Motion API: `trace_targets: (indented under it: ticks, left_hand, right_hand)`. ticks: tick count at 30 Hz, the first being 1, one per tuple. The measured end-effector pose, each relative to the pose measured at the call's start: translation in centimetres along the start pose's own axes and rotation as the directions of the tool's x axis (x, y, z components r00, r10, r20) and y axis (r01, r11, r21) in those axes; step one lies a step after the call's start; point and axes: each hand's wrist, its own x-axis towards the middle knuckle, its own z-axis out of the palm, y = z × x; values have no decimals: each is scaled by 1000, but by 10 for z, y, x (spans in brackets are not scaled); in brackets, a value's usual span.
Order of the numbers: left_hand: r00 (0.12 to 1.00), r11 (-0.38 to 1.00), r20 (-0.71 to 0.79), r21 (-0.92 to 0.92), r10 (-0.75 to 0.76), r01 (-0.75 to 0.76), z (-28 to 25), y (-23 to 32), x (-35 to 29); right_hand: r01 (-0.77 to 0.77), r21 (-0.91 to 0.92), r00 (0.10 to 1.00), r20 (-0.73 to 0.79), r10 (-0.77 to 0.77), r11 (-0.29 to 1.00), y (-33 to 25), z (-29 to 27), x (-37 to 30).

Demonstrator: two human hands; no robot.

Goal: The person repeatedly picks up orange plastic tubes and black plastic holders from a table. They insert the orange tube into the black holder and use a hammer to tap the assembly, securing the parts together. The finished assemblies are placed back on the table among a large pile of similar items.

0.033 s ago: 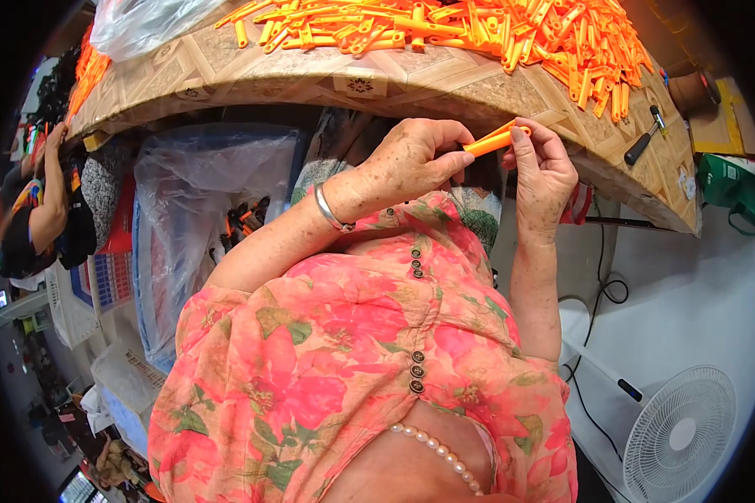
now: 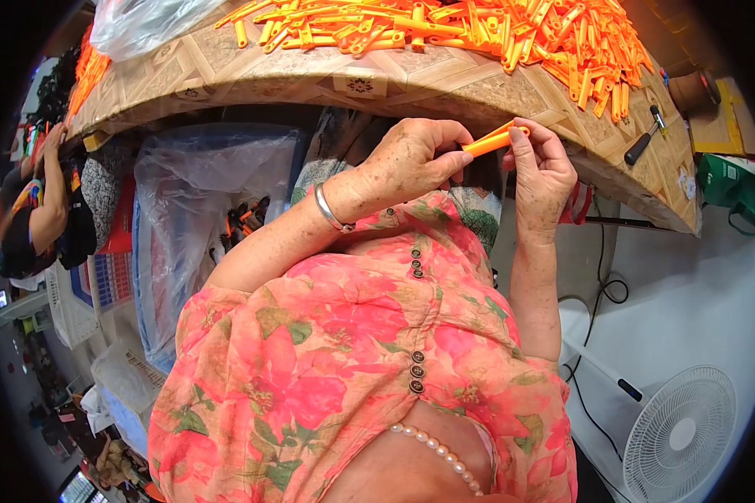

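Observation:
Between my two hands, just off the near edge of the table, is a slim orange plastic piece (image 2: 486, 143), long and narrow like a handle. My left hand (image 2: 415, 159) is closed on its left end, thumb and fingers pinching it. At the other end, the thumb and fingertips of my right hand (image 2: 541, 172) press against the piece. Part of it is hidden by the fingers, so I cannot tell whether it is one part or two fitted together. Beyond my hands, a large heap of similar orange pieces (image 2: 562, 42) lies on the table.
The patterned table (image 2: 294, 88) curves across the top, with a black-handled tool (image 2: 642, 142) at its right. A plastic-lined blue bin (image 2: 147, 251) with dark and orange parts stands left. A white fan (image 2: 682, 433) and black cord (image 2: 596, 310) are lower right. Another person's arm (image 2: 52, 180) shows far left.

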Motion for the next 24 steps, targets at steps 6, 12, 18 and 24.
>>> trace_targets:
  ticks: [6,12,18,24]
  left_hand:
    - [996,983,-27,169,79,-73,-4,0,-2]
    - [977,916,85,340,197,-214,-14,5,-2]
    - [924,735,167,563,345,-377,-11,1,-2]
    - [924,636,170,681,343,-362,-2,-4,0]
  right_hand:
    - [268,-369,960,27,-278,890,-2,-4,-1]
    - [688,-489,724,512,-462,537,-24,-20,13]
    - [688,-445,634,753,-177,574,-25,-28,13]
    - [712,-449,646,720,-253,540,-13,-19,3]
